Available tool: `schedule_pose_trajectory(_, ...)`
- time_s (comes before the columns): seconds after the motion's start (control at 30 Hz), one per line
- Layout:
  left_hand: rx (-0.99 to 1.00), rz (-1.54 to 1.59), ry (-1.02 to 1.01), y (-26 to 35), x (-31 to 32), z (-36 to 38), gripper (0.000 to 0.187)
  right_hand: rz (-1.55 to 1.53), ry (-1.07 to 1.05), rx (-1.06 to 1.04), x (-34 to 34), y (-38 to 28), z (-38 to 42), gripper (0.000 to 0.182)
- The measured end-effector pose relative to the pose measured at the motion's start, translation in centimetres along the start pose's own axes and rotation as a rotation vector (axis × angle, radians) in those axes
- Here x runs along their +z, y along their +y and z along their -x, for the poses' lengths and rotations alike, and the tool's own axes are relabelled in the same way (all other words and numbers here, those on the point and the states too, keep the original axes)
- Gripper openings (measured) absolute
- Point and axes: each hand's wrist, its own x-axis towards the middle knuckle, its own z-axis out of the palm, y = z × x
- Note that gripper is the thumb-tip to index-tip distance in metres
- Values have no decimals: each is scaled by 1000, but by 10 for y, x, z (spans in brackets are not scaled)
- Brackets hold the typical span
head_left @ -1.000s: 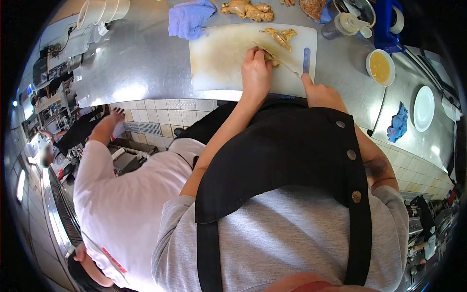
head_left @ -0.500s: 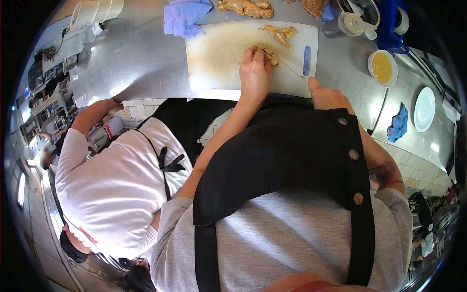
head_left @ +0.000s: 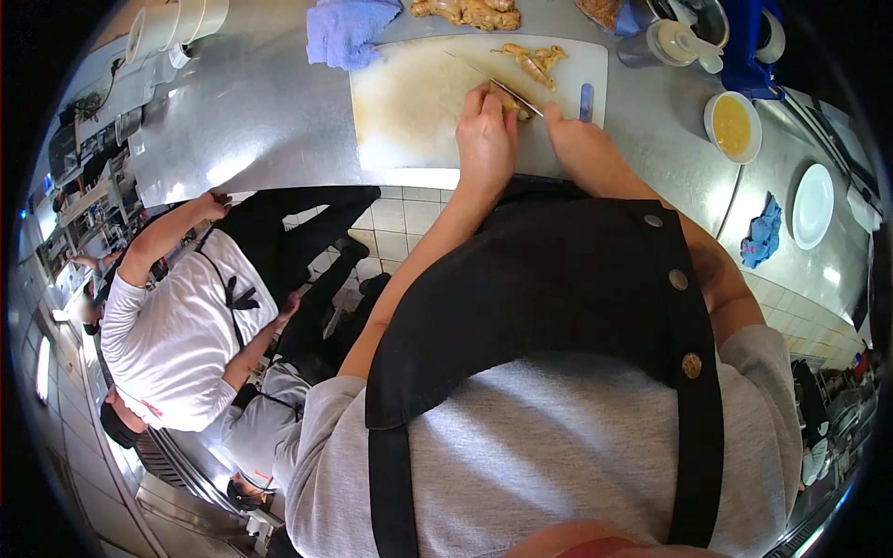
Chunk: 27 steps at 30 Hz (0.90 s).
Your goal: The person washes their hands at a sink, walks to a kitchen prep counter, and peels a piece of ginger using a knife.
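My left hand [head_left: 486, 135] presses a knobbly yellow-brown piece of food [head_left: 513, 104] onto the white cutting board [head_left: 409, 121], its fingers curled over it and partly covering it. In my right hand [head_left: 588, 149] is a knife [head_left: 516, 97], its handle hidden by the closed fingers. The blade lies across the top of the piece, beside my left fingertips, with the tip pointing to the far left. Beyond the blade, similar yellow-brown scraps [head_left: 535, 63] rest on the board.
Behind the board are a blue-violet cloth [head_left: 346, 33] and more knobbly food [head_left: 470, 11]. At right stand a squeeze bottle [head_left: 656, 45], a bowl of yellow liquid [head_left: 732, 126], a blue cloth [head_left: 763, 231] and a white plate [head_left: 813, 206]. People in white [head_left: 172, 325] and grey work at left.
My right hand has moved forward and left, bringing the knife across the food piece. My left hand stays on it. The person in white has shifted left, and a person in grey shows more.
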Motion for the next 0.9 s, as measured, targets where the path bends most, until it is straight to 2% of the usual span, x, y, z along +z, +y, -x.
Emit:
schedule_pose_trajectory(0.27, 26, -21, 16, 0, 3, 5, 27, 23, 79, -23, 5, 6, -9, 21)
schedule_pose_trajectory(0.4, 75, -13, -21, -4, 6, 8, 29, 123, 210, -28, 7, 16, 5, 22)
schedule_pose_trajectory(0.6, 175, -60, 102, 21, 15, 26, 35, 165, 412, 5, 9, 37, 30, 23)
schedule_pose_trajectory(0.7, 354, -175, 66, 35, 17, 26, 29, 160, 480, 15, 10, 41, 37, 24)
schedule_pose_trajectory(0.8, 285, -256, -119, 28, 24, 16, 28, 138, 536, -16, 10, 47, 43, 21)
schedule_pose_trajectory(0.9, 283, -225, -101, 7, 26, -2, 31, 89, 567, -5, 6, 56, 57, 18)
